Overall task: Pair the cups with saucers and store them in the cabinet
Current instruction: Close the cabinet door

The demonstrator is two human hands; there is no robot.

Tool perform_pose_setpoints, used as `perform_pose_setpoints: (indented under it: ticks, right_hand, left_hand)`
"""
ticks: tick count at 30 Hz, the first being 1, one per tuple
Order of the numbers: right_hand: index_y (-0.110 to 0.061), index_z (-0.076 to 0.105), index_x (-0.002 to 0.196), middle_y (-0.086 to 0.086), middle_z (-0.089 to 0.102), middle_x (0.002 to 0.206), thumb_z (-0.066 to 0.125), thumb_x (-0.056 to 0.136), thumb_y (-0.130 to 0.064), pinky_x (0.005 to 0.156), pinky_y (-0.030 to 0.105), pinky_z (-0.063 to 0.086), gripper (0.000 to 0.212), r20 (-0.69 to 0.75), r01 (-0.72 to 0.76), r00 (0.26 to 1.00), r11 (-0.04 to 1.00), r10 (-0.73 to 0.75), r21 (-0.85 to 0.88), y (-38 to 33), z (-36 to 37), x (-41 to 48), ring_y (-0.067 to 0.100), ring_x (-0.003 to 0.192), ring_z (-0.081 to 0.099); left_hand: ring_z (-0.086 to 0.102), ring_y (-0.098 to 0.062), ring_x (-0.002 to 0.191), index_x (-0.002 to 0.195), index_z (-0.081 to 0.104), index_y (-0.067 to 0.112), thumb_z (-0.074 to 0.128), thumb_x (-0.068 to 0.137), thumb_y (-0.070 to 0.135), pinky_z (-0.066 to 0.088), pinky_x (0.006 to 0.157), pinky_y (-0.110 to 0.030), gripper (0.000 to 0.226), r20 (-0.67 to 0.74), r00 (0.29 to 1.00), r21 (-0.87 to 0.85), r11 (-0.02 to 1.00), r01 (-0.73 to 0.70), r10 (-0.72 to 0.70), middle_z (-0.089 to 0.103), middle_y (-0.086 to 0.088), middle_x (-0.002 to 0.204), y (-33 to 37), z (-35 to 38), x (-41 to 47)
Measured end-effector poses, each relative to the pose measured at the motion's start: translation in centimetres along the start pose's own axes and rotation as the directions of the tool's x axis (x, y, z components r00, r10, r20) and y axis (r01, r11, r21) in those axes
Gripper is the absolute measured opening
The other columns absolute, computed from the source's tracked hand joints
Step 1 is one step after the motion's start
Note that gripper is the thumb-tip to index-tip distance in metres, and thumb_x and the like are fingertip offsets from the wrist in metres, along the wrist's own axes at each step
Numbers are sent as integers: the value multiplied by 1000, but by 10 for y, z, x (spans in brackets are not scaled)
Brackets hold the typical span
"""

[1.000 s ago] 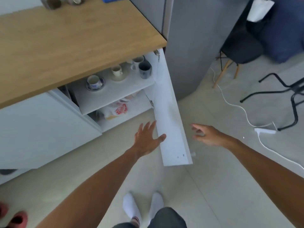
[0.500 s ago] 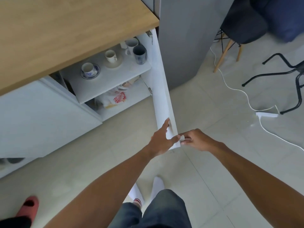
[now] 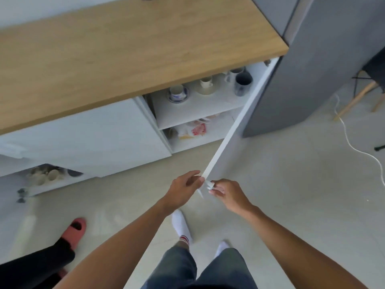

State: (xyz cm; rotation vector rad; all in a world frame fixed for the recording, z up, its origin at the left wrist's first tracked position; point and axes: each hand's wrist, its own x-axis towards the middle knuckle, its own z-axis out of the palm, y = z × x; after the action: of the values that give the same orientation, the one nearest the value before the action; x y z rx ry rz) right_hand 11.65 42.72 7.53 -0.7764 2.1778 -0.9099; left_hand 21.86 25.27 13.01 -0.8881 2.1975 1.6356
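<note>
Since the cups [image 3: 178,91] sit on their saucers [image 3: 205,92] on the upper shelf [image 3: 187,111] of the cabinet [image 3: 93,132], I judge only its door [image 3: 235,130] is left. My left hand [image 3: 183,188] curls round the free edge, and my right hand [image 3: 227,192] pinches the small knob [image 3: 209,184]. The panel looks light and stiff. Swung gently, nothing fragile should rattle.

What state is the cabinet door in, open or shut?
Open: the cabinet door stands out edge-on, cups on the shelf show, left hand and right hand grip its free end.
</note>
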Motion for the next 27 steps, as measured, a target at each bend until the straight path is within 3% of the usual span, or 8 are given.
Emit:
perform_pose_setpoints:
  ticks: [6,11,15,18,23,25,27]
  right_hand:
    - [-9,76,101,9,72,99,73,90,-19,90,39,57,15,-59,-35,997,994,42,107,-60,49,80,17,95,72]
    - [-15,75,96,5,72,96,72,90,-28,88,34,57,14,-108,-62,991,990,75,126,-98,68,137,15,94,70]
    - [-10,74,105,8,73,100,72,91,-29,88,35,56,24,-152,-73,984,989,92,125,-123,79,185,18,96,70]
    - [-12,74,108,7,72,99,72,90,-33,87,35,55,28,-171,-72,981,989,93,126,-135,82,221,18,96,70]
    - [-18,73,108,3,71,101,66,93,-42,80,31,55,30,-177,-64,981,994,78,85,-152,81,272,16,94,68]
    - [-19,72,111,2,71,102,64,94,-43,78,30,54,32,-185,-65,979,994,81,91,-158,81,288,16,95,68]
    - [-19,72,115,2,70,103,62,94,-44,80,33,55,34,-185,-60,980,994,77,92,-164,80,303,16,97,68]
  left_hand:
    - [63,-3,92,103,71,40,57,91,57,46,80,-19,26,-137,989,-132,991,36,-54,72,16,98,-23,-87,28]
    - [58,-2,78,94,72,37,56,87,64,45,76,-23,32,-178,982,-183,983,30,-63,68,15,84,-27,-144,65]
    - [62,-9,86,92,73,33,56,80,70,49,79,-25,43,-241,968,-221,975,16,-71,71,12,88,-22,-185,98]
    - [65,-13,99,93,72,30,51,85,70,52,93,-35,46,-262,960,-269,963,27,-100,72,11,95,-19,-208,121]
    - [58,-3,122,113,68,36,27,91,75,43,104,-28,61,-244,961,-479,878,-4,-128,68,16,123,-12,-233,146]
    - [49,-7,133,137,56,26,21,85,79,36,114,-33,82,-225,965,-520,854,0,-137,57,7,141,-9,-240,154]
    - [42,-7,139,146,46,21,16,83,81,28,120,-37,92,-217,966,-539,843,2,-141,49,4,149,-5,-247,163]
